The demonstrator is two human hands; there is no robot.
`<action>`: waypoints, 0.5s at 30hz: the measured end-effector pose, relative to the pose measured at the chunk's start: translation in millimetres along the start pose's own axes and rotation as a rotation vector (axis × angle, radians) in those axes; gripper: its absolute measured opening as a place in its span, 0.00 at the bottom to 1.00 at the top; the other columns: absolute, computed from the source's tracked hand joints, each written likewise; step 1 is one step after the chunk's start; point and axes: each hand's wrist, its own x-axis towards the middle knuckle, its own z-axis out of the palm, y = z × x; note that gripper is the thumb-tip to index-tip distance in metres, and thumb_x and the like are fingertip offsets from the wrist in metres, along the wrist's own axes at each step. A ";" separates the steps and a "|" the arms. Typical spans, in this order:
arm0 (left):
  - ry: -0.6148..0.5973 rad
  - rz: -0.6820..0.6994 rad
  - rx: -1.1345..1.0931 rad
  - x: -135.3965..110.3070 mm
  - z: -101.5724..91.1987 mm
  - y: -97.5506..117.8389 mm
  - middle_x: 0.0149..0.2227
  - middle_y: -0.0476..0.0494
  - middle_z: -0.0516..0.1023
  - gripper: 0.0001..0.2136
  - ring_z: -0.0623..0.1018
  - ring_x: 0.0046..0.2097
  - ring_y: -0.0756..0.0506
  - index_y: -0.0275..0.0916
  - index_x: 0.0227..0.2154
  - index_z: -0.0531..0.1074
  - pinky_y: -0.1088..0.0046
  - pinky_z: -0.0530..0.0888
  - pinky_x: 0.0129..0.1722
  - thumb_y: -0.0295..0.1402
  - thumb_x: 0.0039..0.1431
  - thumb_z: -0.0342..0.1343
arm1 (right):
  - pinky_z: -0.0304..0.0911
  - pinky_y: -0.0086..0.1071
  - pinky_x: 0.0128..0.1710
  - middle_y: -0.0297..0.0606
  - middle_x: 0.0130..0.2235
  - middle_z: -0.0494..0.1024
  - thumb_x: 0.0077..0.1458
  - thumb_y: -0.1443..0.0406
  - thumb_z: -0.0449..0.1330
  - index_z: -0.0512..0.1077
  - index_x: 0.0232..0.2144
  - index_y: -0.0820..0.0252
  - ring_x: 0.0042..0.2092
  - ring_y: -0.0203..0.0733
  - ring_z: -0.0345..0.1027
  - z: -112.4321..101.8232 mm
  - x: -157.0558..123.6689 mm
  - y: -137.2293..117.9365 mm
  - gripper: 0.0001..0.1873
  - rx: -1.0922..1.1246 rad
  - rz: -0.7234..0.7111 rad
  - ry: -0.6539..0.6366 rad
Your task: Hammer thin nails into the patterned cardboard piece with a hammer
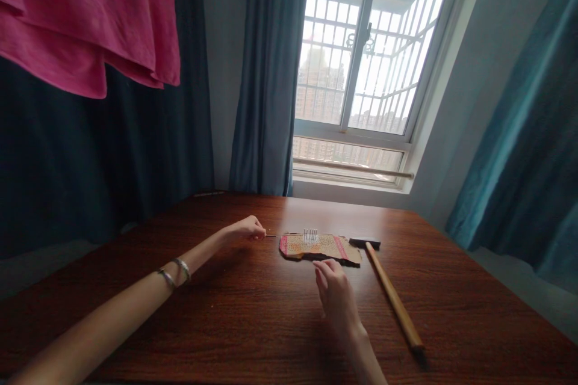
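My left hand (253,228) is closed in a pinch on a thin dark nail (271,236), which points right towards a flattened piece of cardboard (325,248). Several slim nails (310,234) stand upright in a close group on the cardboard, which has pink bands and a speckled surface. Just in front of its near edge is my right hand (335,290), fingers bent loosely and slightly apart, with nothing visible in them. A hammer (392,296) lies right of the cardboard, its dark head away from me and its wooden handle slanting towards me.
The brown wooden table (217,325) reaches back to a barred window (356,72). Blue curtains (271,72) hang beside the window and at both sides. A pink cloth (90,18) hangs at the upper left.
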 end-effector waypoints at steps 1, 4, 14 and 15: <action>-0.080 -0.013 -0.093 -3.8 4.5 7.9 0.15 0.48 0.68 0.08 0.65 0.19 0.52 0.32 0.14 0.72 0.77 0.61 0.21 0.33 0.37 0.58 | 0.61 0.28 0.37 0.39 0.38 0.73 0.58 0.68 0.46 0.70 0.42 0.54 0.37 0.38 0.67 -1.4 10.8 -2.0 0.16 0.010 -0.044 0.003; -0.303 -0.060 -0.277 -17.0 22.3 31.4 0.17 0.47 0.70 0.07 0.67 0.21 0.52 0.33 0.17 0.72 0.77 0.63 0.22 0.33 0.36 0.60 | 0.59 0.27 0.36 0.37 0.35 0.72 0.58 0.68 0.48 0.71 0.40 0.53 0.37 0.37 0.66 2.3 38.8 -6.5 0.13 -0.025 -0.171 0.006; -0.560 -0.105 -0.514 -34.8 61.0 58.0 0.19 0.48 0.70 0.06 0.69 0.23 0.52 0.33 0.18 0.71 0.78 0.65 0.23 0.30 0.39 0.62 | 0.56 0.27 0.32 0.35 0.32 0.70 0.58 0.67 0.50 0.71 0.34 0.55 0.37 0.37 0.61 30.5 65.6 2.4 0.09 -0.153 -0.394 -0.050; -0.573 -0.109 -0.519 -35.5 62.3 58.2 0.19 0.48 0.70 0.06 0.68 0.23 0.52 0.34 0.18 0.71 0.78 0.65 0.23 0.29 0.40 0.61 | 0.56 0.27 0.32 0.36 0.33 0.70 0.58 0.67 0.50 0.70 0.33 0.56 0.37 0.37 0.61 30.9 64.8 3.1 0.09 -0.148 -0.398 -0.054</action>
